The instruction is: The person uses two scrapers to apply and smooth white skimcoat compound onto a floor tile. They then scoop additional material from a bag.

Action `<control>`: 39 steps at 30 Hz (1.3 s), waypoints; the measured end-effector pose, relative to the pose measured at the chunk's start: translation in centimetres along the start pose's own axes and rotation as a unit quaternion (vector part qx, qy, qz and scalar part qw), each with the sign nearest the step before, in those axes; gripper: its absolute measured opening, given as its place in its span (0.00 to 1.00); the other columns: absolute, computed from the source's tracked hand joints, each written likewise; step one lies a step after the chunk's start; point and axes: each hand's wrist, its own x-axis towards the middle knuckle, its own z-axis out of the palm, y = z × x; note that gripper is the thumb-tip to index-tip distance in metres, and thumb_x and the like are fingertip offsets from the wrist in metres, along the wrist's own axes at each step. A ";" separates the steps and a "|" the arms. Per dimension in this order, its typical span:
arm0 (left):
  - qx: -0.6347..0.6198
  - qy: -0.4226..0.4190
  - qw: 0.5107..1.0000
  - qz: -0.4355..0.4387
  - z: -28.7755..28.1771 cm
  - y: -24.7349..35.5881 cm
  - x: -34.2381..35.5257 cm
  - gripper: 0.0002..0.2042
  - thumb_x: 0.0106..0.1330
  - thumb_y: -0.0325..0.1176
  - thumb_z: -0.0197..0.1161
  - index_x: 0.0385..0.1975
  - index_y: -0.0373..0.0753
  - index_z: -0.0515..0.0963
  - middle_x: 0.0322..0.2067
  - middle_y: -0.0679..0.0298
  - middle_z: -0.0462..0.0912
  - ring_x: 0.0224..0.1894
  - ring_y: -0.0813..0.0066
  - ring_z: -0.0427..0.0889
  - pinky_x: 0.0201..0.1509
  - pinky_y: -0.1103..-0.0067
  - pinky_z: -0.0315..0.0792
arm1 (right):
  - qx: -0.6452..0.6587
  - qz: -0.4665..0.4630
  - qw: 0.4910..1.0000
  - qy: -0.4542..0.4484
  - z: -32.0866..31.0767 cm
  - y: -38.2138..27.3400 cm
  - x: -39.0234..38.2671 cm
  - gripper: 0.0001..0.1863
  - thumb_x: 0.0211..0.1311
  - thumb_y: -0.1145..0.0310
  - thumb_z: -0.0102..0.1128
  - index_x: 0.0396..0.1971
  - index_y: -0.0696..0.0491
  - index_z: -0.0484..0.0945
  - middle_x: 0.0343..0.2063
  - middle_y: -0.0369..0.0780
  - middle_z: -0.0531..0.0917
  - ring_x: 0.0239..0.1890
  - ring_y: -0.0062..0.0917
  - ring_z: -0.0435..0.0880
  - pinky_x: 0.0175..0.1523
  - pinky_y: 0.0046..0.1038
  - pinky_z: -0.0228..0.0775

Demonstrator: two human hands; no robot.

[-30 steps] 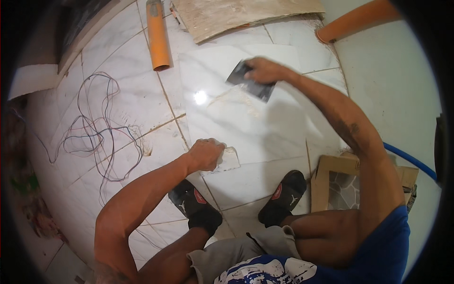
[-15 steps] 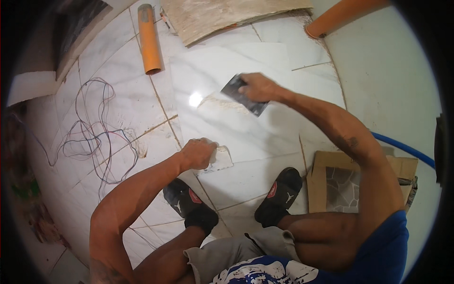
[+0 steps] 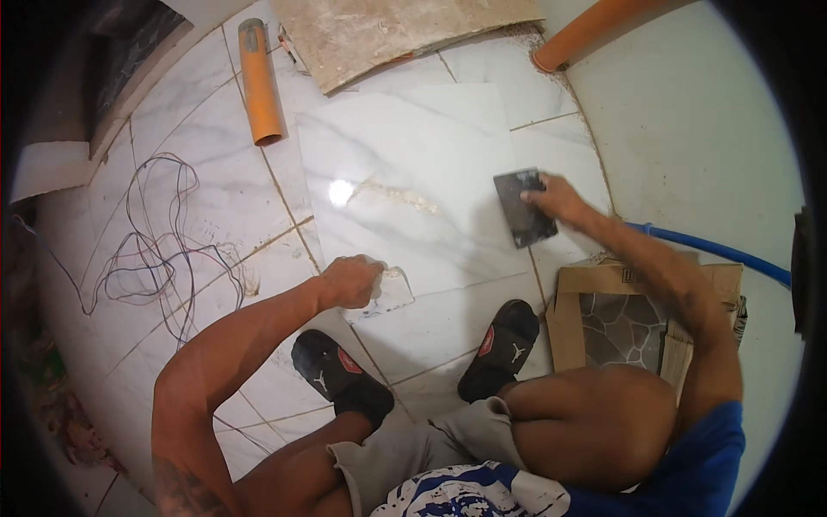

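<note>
My right hand (image 3: pixel 560 202) grips a dark, flat rectangular spreader (image 3: pixel 521 215), thumb across its face, held over the right edge of a large white marbled tile (image 3: pixel 431 129). A beige smear of paste (image 3: pixel 396 196) lies across the middle of that tile. Near the tile's front left corner, my left hand (image 3: pixel 351 282) is closed on the edge of a small flat white piece (image 3: pixel 392 297). Beige paste sits on the top of this piece. I cannot make out exactly what the piece is, as my fingers hide part of it.
An orange pipe (image 3: pixel 260 90) lies at the far left, beside a beige board (image 3: pixel 405 34). Thin tangled wires (image 3: pixel 177 250) spread over the left floor. Another orange pipe (image 3: pixel 594 39), a blue hose (image 3: pixel 715 248) and a cardboard box (image 3: pixel 564 332) are along the right wall.
My right hand has swung right and toward me with the spreader, off the paste smear, which now shows fully. My left hand keeps its place at the tile's front corner.
</note>
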 end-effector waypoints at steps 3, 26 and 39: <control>-0.021 0.027 0.998 0.051 1.2 -0.8 1.7 0.24 0.56 0.30 0.57 0.55 0.34 0.69 0.42 0.46 0.79 0.53 0.51 0.76 0.55 0.62 0.71 | -0.007 0.040 0.996 0.078 3.5 0.9 -4.0 0.22 0.58 0.62 0.63 0.45 0.64 0.76 0.37 0.51 0.84 0.40 0.35 0.84 0.49 0.33 0.73; -0.303 -0.005 0.948 -0.094 -2.7 -2.9 -9.5 0.23 0.65 0.33 0.60 0.58 0.32 0.67 0.38 0.45 0.81 0.41 0.56 0.82 0.49 0.69 0.73 | -0.019 -0.110 0.985 0.129 14.5 -13.4 -0.9 0.13 0.62 0.67 0.55 0.41 0.61 0.75 0.34 0.51 0.81 0.37 0.46 0.81 0.43 0.40 0.73; -0.227 0.091 0.965 -0.091 -2.0 -11.0 -12.9 0.20 0.61 0.32 0.60 0.52 0.31 0.72 0.42 0.46 0.81 0.45 0.55 0.80 0.51 0.69 0.72 | -0.413 -0.430 0.801 0.054 29.0 -14.7 -4.7 0.13 0.56 0.65 0.53 0.34 0.57 0.81 0.37 0.47 0.77 0.43 0.40 0.73 0.32 0.39 0.67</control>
